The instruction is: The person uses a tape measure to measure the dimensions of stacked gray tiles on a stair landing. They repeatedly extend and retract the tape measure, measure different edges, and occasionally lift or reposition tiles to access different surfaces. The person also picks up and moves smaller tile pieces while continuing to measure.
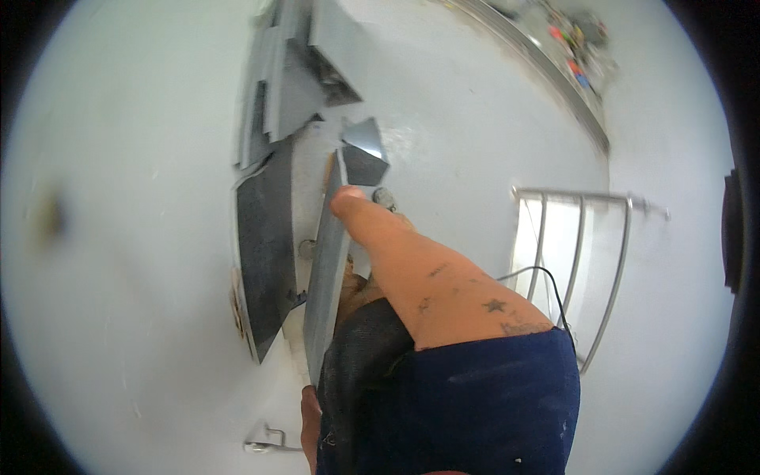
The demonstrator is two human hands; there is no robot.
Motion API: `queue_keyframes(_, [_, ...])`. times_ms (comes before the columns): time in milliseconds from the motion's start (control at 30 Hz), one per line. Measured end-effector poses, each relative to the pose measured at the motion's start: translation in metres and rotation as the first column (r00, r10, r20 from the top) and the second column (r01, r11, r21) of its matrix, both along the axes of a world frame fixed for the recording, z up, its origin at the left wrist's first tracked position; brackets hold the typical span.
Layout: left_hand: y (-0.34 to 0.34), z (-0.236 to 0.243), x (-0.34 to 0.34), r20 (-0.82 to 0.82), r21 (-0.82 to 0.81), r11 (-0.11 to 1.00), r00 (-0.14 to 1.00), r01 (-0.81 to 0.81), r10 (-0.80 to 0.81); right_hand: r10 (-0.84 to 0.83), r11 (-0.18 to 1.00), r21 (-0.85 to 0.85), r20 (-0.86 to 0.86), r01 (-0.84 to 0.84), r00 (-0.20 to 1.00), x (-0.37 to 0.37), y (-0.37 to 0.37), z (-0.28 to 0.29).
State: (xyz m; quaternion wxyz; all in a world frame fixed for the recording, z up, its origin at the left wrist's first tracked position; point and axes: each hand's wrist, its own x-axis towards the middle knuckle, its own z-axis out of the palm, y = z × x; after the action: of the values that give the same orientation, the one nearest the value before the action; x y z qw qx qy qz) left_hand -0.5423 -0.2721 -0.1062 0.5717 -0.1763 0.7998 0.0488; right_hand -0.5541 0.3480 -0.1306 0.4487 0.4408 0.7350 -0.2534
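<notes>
A long, narrow grey tile strip (326, 277) stands on edge in front of me, running away from my body. My right hand (347, 198) is closed over its top edge near the far end, with the arm stretched out. At the near end, low in the view, my left hand (310, 408) wraps the strip, its fingers partly hidden. Just to the left, a dark grey tile (267, 253) leans at a slant. Beyond my right hand lies a broken, shiny dark tile piece (365, 154).
Several grey tiles (293, 79) lean together at the far left. A metal rail rack (582, 198) stands on the right, with a black cable (546, 271) near it. A metal tap fixture (269, 443) sits lower left. Mixed debris (578, 47) lies beyond a ledge (546, 63).
</notes>
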Motion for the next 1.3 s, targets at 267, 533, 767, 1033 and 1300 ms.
queue_keyframes(267, [0.072, 0.037, -0.02, 0.026, -0.03, 0.912, 0.913, 0.409, -0.408, -0.504, 0.862, -0.047, 0.023, 0.504, 0.864, 0.172, 0.038, -0.004])
queue_keyframes(533, [0.232, 0.049, -0.039, 0.006, -0.045, 0.645, 0.646, 0.762, -0.763, -0.597, 0.799, -0.119, -0.038, 0.589, 0.802, 0.372, 0.09, 0.034])
queue_keyframes(767, [0.44, 0.057, -0.053, 0.001, -0.061, 0.229, 0.23, 0.971, -0.973, -0.735, 0.678, -0.08, -0.05, 0.731, 0.676, 0.534, 0.093, 0.017])
queue_keyframes(1033, [0.749, 0.059, 0.036, -0.023, -0.058, -0.428, -0.43, 0.902, -0.902, -0.874, 0.475, 0.035, -0.104, 0.879, 0.476, 0.69, 0.015, -0.013])
queue_keyframes(1300, [0.996, 0.027, 0.273, -0.094, -0.095, -0.804, -0.81, 0.587, -0.58, -0.997, 0.038, -0.045, 0.063, 0.998, 0.041, 0.777, -0.036, 0.011])
